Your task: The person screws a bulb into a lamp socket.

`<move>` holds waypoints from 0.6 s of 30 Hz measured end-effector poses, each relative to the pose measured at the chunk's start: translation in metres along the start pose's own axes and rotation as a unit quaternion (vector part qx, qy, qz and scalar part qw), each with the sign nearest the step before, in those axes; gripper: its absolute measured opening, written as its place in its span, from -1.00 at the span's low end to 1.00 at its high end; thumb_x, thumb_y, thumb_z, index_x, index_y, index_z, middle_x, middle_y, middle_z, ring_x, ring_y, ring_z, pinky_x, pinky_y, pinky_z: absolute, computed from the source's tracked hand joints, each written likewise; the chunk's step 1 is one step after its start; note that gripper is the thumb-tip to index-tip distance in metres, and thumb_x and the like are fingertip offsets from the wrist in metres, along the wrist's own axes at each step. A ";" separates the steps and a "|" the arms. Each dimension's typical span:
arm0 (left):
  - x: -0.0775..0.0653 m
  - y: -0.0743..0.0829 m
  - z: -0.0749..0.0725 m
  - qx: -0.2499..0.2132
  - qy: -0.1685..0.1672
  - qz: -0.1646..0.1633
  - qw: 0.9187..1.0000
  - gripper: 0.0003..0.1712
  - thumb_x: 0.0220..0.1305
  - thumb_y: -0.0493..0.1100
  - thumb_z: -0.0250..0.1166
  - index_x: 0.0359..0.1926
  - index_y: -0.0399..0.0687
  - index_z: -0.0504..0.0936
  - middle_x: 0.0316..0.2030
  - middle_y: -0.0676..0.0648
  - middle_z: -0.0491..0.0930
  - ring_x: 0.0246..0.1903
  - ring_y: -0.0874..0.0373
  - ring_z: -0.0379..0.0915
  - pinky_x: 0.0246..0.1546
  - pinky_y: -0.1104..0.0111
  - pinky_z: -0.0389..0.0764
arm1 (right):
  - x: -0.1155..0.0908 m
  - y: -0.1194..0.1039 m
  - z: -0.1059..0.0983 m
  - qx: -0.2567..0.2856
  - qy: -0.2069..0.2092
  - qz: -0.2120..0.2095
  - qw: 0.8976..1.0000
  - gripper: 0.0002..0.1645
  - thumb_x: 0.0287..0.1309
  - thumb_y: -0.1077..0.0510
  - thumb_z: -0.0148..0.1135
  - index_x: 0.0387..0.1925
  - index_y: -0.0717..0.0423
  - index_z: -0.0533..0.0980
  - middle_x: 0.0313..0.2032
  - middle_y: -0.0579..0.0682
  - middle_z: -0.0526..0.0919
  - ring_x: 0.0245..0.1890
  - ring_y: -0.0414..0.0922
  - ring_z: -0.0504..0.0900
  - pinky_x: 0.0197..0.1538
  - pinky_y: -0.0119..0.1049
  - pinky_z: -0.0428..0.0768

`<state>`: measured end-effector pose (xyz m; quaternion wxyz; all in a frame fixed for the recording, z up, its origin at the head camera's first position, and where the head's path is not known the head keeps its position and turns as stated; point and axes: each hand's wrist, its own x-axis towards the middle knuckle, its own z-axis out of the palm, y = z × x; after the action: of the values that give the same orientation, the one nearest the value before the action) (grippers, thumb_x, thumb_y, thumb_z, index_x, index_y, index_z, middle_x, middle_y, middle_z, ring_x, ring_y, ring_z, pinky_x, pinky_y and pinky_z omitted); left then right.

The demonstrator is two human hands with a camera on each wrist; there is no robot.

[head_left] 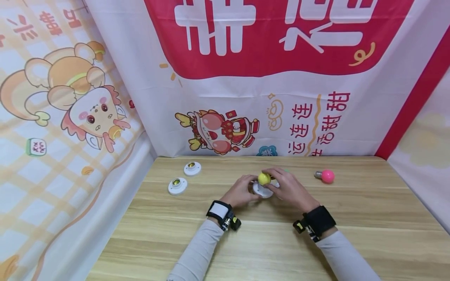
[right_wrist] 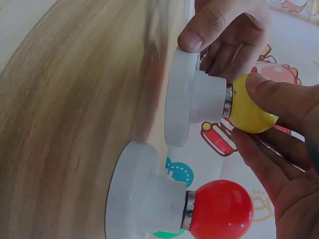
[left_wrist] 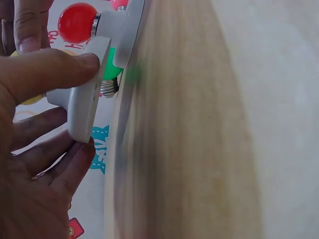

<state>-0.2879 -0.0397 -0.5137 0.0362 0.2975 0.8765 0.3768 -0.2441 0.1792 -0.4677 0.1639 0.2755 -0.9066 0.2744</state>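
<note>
A white round lamp socket (head_left: 263,192) is held at its rim by my left hand (head_left: 241,192), thumb on one side and fingers on the other. My right hand (head_left: 289,188) pinches the yellow bulb (right_wrist: 251,107) between thumb and fingers. The bulb's metal collar sits in the socket's mouth in the right wrist view. Beside it, a red bulb (right_wrist: 222,209) stands in a second white socket (right_wrist: 130,191), mostly hidden behind my right hand in the head view. A green bulb (left_wrist: 112,71) lies behind that socket, its metal screw base showing.
Two white sockets without bulbs, a nearer one (head_left: 177,187) and a farther one (head_left: 192,169), sit at the left of the wooden table (head_left: 267,249). A pink bulb (head_left: 328,176) lies on its side at the right. A printed cloth (head_left: 225,93) hangs along the back edge.
</note>
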 end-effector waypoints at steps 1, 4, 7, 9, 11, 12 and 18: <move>0.000 -0.001 0.001 -0.001 -0.002 0.001 1.000 -0.22 0.18 -0.13 0.62 0.40 -0.12 0.55 0.29 -0.10 0.63 0.26 0.07 0.54 0.34 0.30 0.61 | 0.000 0.001 0.001 0.000 -0.002 0.003 1.000 -0.40 0.20 0.25 0.56 0.26 0.20 0.59 0.20 0.17 0.71 0.12 0.06 0.76 0.20 0.00 0.77; 0.002 -0.003 0.002 -0.005 -0.009 0.003 1.000 -0.22 0.18 -0.14 0.63 0.39 -0.12 0.55 0.28 -0.09 0.64 0.24 0.09 0.59 0.34 0.33 0.61 | 0.000 0.003 0.003 0.000 -0.007 0.007 1.000 -0.42 0.22 0.24 0.55 0.25 0.20 0.60 0.19 0.17 0.71 0.13 0.06 0.75 0.20 0.00 0.77; 0.003 -0.004 0.003 -0.007 -0.022 0.001 1.000 -0.23 0.19 -0.17 0.62 0.40 -0.11 0.55 0.29 -0.09 0.64 0.26 0.09 0.60 0.35 0.35 0.61 | 0.000 0.006 0.006 0.001 -0.012 0.006 1.000 -0.44 0.23 0.23 0.54 0.24 0.23 0.60 0.18 0.16 0.72 0.12 0.06 0.75 0.20 0.01 0.77; 0.004 -0.005 0.003 -0.012 -0.029 -0.001 1.000 -0.23 0.20 -0.19 0.61 0.41 -0.11 0.54 0.30 -0.09 0.63 0.29 0.08 0.60 0.37 0.35 0.60 | 0.000 0.007 0.007 0.002 -0.013 0.006 1.000 -0.45 0.23 0.23 0.54 0.24 0.23 0.61 0.17 0.16 0.72 0.13 0.06 0.75 0.21 0.01 0.76; 0.004 -0.005 0.003 -0.011 -0.034 -0.004 0.999 -0.23 0.21 -0.20 0.60 0.42 -0.10 0.53 0.32 -0.10 0.62 0.31 0.06 0.58 0.39 0.33 0.59 | 0.000 0.008 0.009 0.000 -0.014 0.009 1.000 -0.45 0.24 0.22 0.54 0.23 0.22 0.61 0.17 0.15 0.73 0.14 0.06 0.74 0.22 0.01 0.76; 0.004 -0.005 0.002 -0.009 -0.035 -0.005 0.999 -0.23 0.22 -0.20 0.60 0.42 -0.10 0.53 0.33 -0.10 0.62 0.32 0.06 0.58 0.40 0.32 0.58 | 0.000 0.009 0.010 -0.001 -0.014 0.010 1.000 -0.45 0.24 0.22 0.53 0.24 0.22 0.61 0.17 0.15 0.73 0.15 0.06 0.73 0.23 0.02 0.75; 0.005 -0.005 0.002 0.005 -0.036 -0.006 0.999 -0.28 0.27 -0.27 0.55 0.42 -0.13 0.53 0.32 -0.12 0.61 0.32 0.05 0.57 0.41 0.30 0.58 | 0.000 0.011 0.014 -0.016 -0.014 0.016 1.000 -0.46 0.26 0.22 0.52 0.25 0.19 0.61 0.19 0.14 0.72 0.21 0.07 0.70 0.27 0.05 0.72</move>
<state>-0.2939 -0.0385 -0.5177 0.0684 0.3060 0.8780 0.3616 -0.2527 0.1784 -0.4827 0.1510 0.2625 -0.9174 0.2584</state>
